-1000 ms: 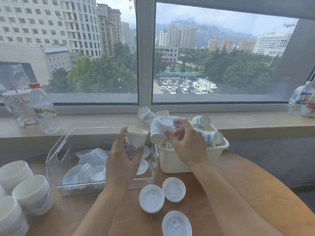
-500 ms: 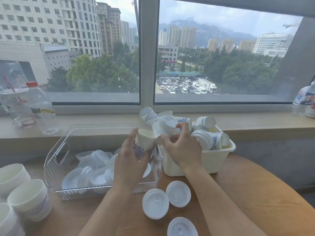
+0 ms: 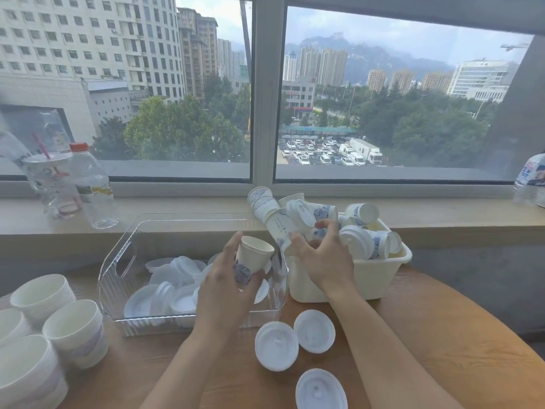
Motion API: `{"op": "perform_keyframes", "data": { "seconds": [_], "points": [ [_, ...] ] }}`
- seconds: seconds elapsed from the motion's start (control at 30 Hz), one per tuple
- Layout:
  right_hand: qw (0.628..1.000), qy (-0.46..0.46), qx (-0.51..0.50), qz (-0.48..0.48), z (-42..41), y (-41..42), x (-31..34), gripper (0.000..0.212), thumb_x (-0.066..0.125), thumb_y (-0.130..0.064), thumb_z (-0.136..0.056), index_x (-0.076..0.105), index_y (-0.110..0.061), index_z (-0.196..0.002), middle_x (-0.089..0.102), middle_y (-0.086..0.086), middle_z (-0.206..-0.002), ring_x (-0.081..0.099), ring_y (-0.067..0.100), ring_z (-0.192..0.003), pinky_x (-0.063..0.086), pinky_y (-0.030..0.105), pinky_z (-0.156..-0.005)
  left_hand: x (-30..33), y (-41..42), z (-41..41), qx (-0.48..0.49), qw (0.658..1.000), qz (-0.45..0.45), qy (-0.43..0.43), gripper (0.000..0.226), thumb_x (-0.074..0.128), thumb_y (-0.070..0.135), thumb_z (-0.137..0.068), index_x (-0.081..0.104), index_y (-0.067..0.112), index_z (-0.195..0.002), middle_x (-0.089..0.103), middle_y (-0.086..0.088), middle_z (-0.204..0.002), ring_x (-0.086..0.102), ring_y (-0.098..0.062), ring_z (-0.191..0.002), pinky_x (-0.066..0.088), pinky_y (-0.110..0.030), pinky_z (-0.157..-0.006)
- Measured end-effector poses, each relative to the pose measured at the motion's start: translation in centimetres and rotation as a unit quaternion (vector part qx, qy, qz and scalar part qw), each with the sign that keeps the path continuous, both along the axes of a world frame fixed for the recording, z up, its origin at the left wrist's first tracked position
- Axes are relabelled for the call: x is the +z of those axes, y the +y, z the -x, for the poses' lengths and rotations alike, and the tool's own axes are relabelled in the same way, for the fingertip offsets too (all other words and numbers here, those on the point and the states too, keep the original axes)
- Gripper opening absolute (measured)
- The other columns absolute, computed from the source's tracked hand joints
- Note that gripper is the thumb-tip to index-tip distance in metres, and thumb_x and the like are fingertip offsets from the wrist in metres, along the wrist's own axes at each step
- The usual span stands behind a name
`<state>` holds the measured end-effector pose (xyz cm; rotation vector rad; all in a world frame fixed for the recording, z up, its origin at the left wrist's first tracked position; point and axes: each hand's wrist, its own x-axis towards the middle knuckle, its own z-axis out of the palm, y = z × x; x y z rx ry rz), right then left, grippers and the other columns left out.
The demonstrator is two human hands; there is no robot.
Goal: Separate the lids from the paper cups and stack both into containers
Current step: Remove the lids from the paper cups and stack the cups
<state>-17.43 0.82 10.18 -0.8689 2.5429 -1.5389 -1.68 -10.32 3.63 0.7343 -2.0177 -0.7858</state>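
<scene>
My left hand [image 3: 224, 286] holds a lidless paper cup [image 3: 254, 255] with a blue print, upright over the right end of the clear tray [image 3: 118, 262]. The tray holds several white lids [image 3: 165, 290]. My right hand [image 3: 323, 258] reaches into the cream bin [image 3: 368, 280], its fingers curled round a lidded cup [image 3: 306, 219] on the heap of lidded cups [image 3: 362, 245]. Three loose lids [image 3: 276, 345] lie on the wooden table in front of the bin.
Stacks of nested empty cups [image 3: 73, 329] stand at the table's left edge. On the windowsill sit a water bottle [image 3: 94, 187] and a clear straw cup [image 3: 51, 184] at left, and another bottle [image 3: 530, 178] at far right. The table's curved edge runs down the right.
My right hand lowered its lidded cup from above the bin to the heap. My left hand kept the open cup, shifting slightly toward the bin. The camera moved nearer.
</scene>
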Motion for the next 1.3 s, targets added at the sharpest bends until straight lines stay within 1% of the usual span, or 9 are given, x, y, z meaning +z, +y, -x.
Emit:
{"op": "perform_keyframes", "data": {
  "seconds": [0.17,0.4,0.5,0.67,0.83,0.97,1.13,1.2,1.3],
  "points": [
    [1.000,-0.002,0.022,0.016,-0.9,1.0,-0.1,0.056,0.061,-0.052,-0.098,0.042,-0.033,-0.146,0.062,-0.017,-0.086,0.054,0.015,-0.093,0.039,0.035,-0.087,-0.3,0.7,-0.8,-0.007,1.000,-0.008,-0.007,0.080,0.075,0.052,-0.088,0.033,0.045,-0.155,0.063,0.016,-0.130,0.066,-0.015,-0.110,0.061,-0.046,-0.086],
    [0.993,0.009,0.104,0.054,-2.7,1.1,-1.0,0.041,0.063,-0.048,-0.099,0.046,-0.042,-0.136,0.079,-0.009,-0.096,0.070,0.003,-0.091,0.048,0.032,-0.086,-1.4,2.0,-1.9,-0.024,0.999,-0.034,0.001,0.083,0.082,0.033,-0.087,0.036,0.047,-0.155,0.060,0.020,-0.121,0.066,-0.008,-0.104,0.060,-0.035,-0.084],
    [0.987,0.007,0.144,0.064,-3.2,1.0,-1.3,0.040,0.061,-0.048,-0.101,0.045,-0.041,-0.137,0.080,-0.008,-0.092,0.073,0.008,-0.089,0.054,0.032,-0.087,-1.8,2.6,-2.6,-0.032,0.999,-0.034,-0.002,0.084,0.081,0.034,-0.088,0.032,0.051,-0.155,0.062,0.019,-0.124,0.066,-0.007,-0.104,0.060,-0.036,-0.083],
    [0.975,0.004,0.216,0.051,-4.1,0.8,-2.2,0.050,0.069,-0.050,-0.095,0.041,-0.055,-0.137,0.078,-0.008,-0.102,0.072,0.011,-0.093,0.060,0.040,-0.087,-1.5,3.7,-3.6,-0.036,0.998,-0.038,0.018,0.092,0.081,0.028,-0.089,0.025,0.057,-0.156,0.055,0.040,-0.122,0.063,0.007,-0.103,0.059,-0.026,-0.079],
    [0.968,0.061,0.243,0.004,-4.8,1.3,-2.3,0.062,0.071,-0.046,-0.094,0.040,-0.056,-0.147,0.065,-0.015,-0.108,0.061,0.002,-0.092,0.051,0.018,-0.082,-2.0,3.8,-4.4,-0.032,0.997,-0.063,0.028,0.092,0.081,0.029,-0.089,0.025,0.055,-0.157,0.065,0.017,-0.125,0.067,-0.006,-0.106,0.061,-0.039,-0.086],
    [0.964,0.120,0.238,0.022,-5.3,1.3,-2.4,0.062,0.069,-0.044,-0.097,0.041,-0.050,-0.152,0.061,-0.017,-0.116,0.060,0.005,-0.098,0.051,0.024,-0.089,-2.5,3.8,-5.1,-0.040,0.998,-0.047,0.033,0.091,0.079,0.032,-0.092,0.022,0.056,-0.159,0.065,0.015,-0.128,0.069,-0.011,-0.104,0.062,-0.040,-0.083],
    [0.957,0.157,0.244,0.017,-5.6,1.4,-2.4,0.073,0.071,-0.043,-0.094,0.033,-0.054,-0.155,0.062,-0.019,-0.108,0.060,0.010,-0.092,0.052,0.025,-0.087,-3.2,3.8,-5.9,-0.028,0.998,-0.039,0.036,0.093,0.079,0.033,-0.092,0.019,0.060,-0.158,0.066,0.014,-0.119,0.070,-0.010,-0.084,0.058,-0.028,-0.076],
    [0.954,0.172,0.246,-0.001,-5.8,1.2,-2.5,0.063,0.069,-0.042,-0.096,0.041,-0.051,-0.152,0.062,-0.019,-0.104,0.060,0.009,-0.091,0.053,0.031,-0.088,-3.4,3.7,-6.2,-0.024,0.998,-0.040,0.040,0.092,0.079,0.032,-0.091,0.022,0.055,-0.160,0.066,0.012,-0.114,0.067,-0.010,-0.079,0.057,-0.028,-0.073],
    [0.949,0.186,0.253,-0.017,-6.3,0.8,-3.2,0.049,0.053,-0.052,-0.102,0.051,-0.044,-0.150,0.061,-0.018,-0.113,0.057,0.005,-0.104,0.049,0.037,-0.098,-3.5,3.3,-6.7,-0.021,0.997,-0.045,0.050,0.089,0.078,0.033,-0.093,0.022,0.053,-0.160,0.068,0.010,-0.126,0.068,-0.007,-0.090,0.054,-0.020,-0.081]
  ]
}}
